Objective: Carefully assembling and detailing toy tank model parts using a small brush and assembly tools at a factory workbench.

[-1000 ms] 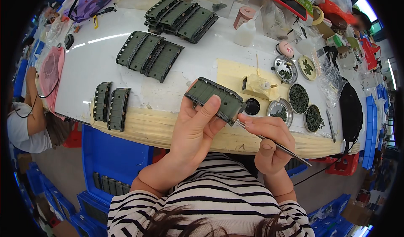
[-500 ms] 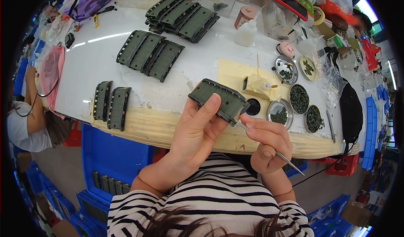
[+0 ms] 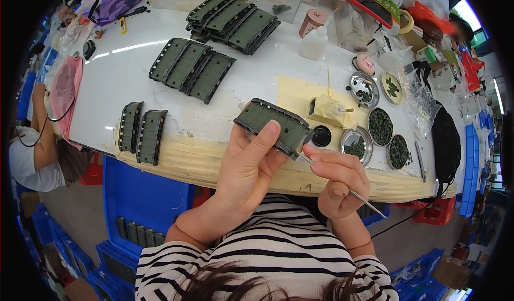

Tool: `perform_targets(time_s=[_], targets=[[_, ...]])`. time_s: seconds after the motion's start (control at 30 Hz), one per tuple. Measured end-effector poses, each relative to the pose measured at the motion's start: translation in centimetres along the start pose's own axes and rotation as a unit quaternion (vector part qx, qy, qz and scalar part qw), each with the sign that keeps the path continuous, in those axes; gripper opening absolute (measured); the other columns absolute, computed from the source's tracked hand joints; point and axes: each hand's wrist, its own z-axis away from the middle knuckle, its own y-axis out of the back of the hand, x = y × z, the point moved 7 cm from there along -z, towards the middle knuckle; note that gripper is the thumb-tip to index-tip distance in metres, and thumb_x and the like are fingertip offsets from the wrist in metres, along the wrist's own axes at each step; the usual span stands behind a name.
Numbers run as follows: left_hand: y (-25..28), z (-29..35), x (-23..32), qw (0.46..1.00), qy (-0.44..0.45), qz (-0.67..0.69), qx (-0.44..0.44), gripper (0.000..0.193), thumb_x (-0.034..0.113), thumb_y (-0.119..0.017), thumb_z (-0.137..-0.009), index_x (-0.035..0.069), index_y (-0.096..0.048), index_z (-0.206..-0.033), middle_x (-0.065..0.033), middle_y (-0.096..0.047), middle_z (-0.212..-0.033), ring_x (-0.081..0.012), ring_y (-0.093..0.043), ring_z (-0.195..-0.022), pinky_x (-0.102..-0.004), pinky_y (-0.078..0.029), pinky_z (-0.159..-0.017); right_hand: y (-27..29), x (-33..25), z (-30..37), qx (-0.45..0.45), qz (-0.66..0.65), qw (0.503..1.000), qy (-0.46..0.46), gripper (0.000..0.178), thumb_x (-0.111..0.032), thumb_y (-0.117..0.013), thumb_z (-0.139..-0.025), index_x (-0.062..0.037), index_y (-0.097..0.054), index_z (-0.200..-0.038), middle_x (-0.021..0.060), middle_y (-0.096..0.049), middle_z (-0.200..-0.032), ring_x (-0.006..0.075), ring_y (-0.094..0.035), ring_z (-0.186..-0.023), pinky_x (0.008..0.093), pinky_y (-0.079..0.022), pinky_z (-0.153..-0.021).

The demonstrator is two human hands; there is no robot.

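Observation:
My left hand (image 3: 251, 162) is closed round a dark green, panel-like model part (image 3: 274, 125) with ribbed edges, its thumb pressed on the near face. Between the fingers of my right hand (image 3: 342, 180) is a thin metal tool like tweezers (image 3: 369, 203). The tool's tip meets the lower right corner of the part; exactly what it touches is too small to tell. Just right of the part sits a small round pot (image 3: 321, 135) of black stuff. Round tins of tiny green pieces (image 3: 380, 125) stand beyond my right hand.
Similar green panels (image 3: 193, 68) lie at the left of the white table, with a stack (image 3: 233, 23) behind. A tape-wrapped bottle (image 3: 331, 111) stands on yellow paper. Metal tweezers (image 3: 421, 159) rest at the right. A blue tray (image 3: 144, 194) is below the table edge. Another person (image 3: 40, 146) sits at far left.
The green part has shifted slightly left in my left hand. My right hand has moved a little left along with the tool, whose tip stays at the part's corner.

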Motion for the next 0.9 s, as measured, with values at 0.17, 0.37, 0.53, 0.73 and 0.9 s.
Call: perform_targets(time_s=[0.17,0.37,0.53,0.73,0.9], targets=[[0.1,0.0,-0.1,1.000,-0.001,0.009,0.002,0.039,0.011,-0.059,-0.093,0.010,-0.037,-0.125,-0.0064,-0.055,-0.116,-0.0161,-0.059,-0.105,-0.0296,-0.053,-0.087,-0.1,-0.2,-0.2,-0.015,0.024,1.000,0.010,0.027,-0.017,-0.050,-0.096,0.0053,-0.065,-0.098,0.0196,-0.064,-0.097,0.0342,-0.067,-0.094,0.0356,-0.056,-0.080],[0.0,-0.1,-0.1,1.000,-0.007,0.003,-0.016,0.039,0.012,-0.058,-0.093,0.009,-0.037,-0.126,-0.0068,-0.055,-0.117,-0.0166,-0.059,-0.106,-0.0305,-0.053,-0.089,-0.1,-0.3,-0.2,-0.017,0.028,0.999,0.018,0.025,-0.016,-0.052,-0.095,0.0051,-0.064,-0.099,0.0191,-0.064,-0.098,0.0340,-0.067,-0.094,0.0360,-0.056,-0.080],[-0.4,-0.6,0.2,0.998,0.033,0.001,-0.058,0.044,0.014,-0.058,-0.094,0.007,-0.035,-0.131,-0.0074,-0.054,-0.119,-0.0169,-0.058,-0.107,-0.0315,-0.052,-0.090,-0.1,-0.9,-0.2,-0.033,0.018,0.999,0.022,0.024,-0.016,-0.059,-0.091,0.0037,-0.063,-0.104,0.0179,-0.062,-0.101,0.0343,-0.066,-0.096,0.0362,-0.056,-0.080],[-0.2,-1.0,0.0,0.995,0.057,0.003,-0.084,0.047,0.015,-0.059,-0.093,0.006,-0.035,-0.133,-0.0065,-0.053,-0.121,-0.0164,-0.056,-0.110,-0.0330,-0.050,-0.094,-0.4,-1.9,0.0,-0.048,0.055,0.996,0.052,0.032,-0.016,-0.068,-0.081,0.0037,-0.062,-0.106,0.0159,-0.061,-0.101,0.0348,-0.065,-0.098,0.0366,-0.057,-0.079],[-0.4,-0.8,0.1,0.995,0.029,-0.051,-0.077,0.056,0.026,-0.058,-0.093,0.004,-0.034,-0.139,-0.0096,-0.054,-0.125,-0.0190,-0.055,-0.114,-0.0341,-0.047,-0.095,-0.5,-2.3,-0.2,-0.073,0.080,0.993,0.053,0.036,-0.012,-0.071,-0.076,0.0039,-0.062,-0.106,0.0155,-0.060,-0.101,0.0353,-0.065,-0.097,0.0370,-0.057,-0.079]])
